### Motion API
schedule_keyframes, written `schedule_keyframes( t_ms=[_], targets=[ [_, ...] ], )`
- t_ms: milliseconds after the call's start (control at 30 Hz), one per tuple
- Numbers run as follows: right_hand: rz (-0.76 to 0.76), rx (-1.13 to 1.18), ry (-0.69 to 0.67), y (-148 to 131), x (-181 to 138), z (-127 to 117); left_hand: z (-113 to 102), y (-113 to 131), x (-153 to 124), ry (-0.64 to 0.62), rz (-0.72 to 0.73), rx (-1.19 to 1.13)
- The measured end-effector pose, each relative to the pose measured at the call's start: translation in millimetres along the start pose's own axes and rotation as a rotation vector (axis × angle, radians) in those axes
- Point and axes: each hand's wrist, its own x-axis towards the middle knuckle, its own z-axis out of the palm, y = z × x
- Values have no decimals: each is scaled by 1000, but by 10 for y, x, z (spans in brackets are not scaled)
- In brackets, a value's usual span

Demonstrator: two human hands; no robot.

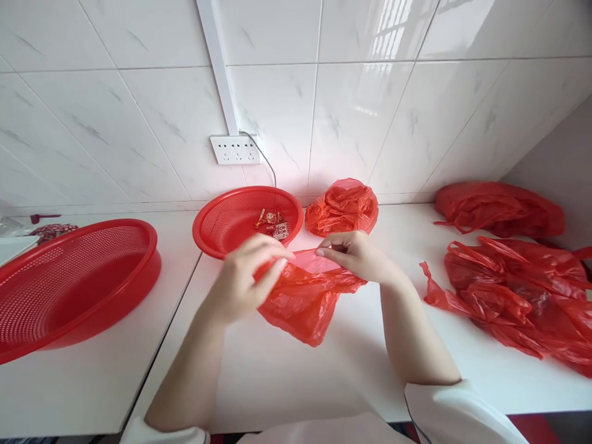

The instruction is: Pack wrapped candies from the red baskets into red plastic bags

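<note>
My left hand [247,274] and my right hand [354,253] both pinch the top edge of a thin red plastic bag [303,302], held just above the white counter [287,370]. The bag's mouth is stretched between my fingers and its crumpled body hangs down toward me. Right behind my hands sits a round red perforated basket [231,219] with a few small wrapped sweets [272,223] in it. A filled, bunched red bag [342,206] stands beside that basket by the wall.
A large red perforated basket [69,277] lies at the left on a second white surface. Piles of loose red plastic bags [518,290] cover the counter at the right. A white wall socket [235,149] with a cable sits on the tiled wall.
</note>
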Motion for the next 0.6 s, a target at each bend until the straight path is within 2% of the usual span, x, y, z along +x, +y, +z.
schedule_keyframes(
  t_ms=[67, 133, 167, 233, 333, 367, 467, 533, 600],
  targets=[
    [-47, 5, -10, -35, 7, 62, 224, 147, -5, -94, 132, 84],
    [-113, 27, -26, -76, 0, 99, 432, 204, -6, -191, 183, 240],
    [-144, 33, -39, -91, -10, 102, 513, 195, -7, -240, 133, 314],
    [-183, 4, -56, -89, -39, 73, 610, 120, -25, -372, -90, 443],
    [-148, -156, 39, 8, -82, -53, 631, -49, -89, -569, -441, 532],
    [-116, -216, 95, 53, -94, -107, 625, -96, -112, -599, -492, 540],
    [-59, -378, 276, 124, -142, -248, 631, -173, -152, -604, -512, 542],
    [-133, -480, 387, 51, -212, -276, 664, -197, -156, -607, -548, 521],
    [-289, -519, 440, -119, -314, -218, 714, -239, -163, -572, -603, 449]
  ],
)
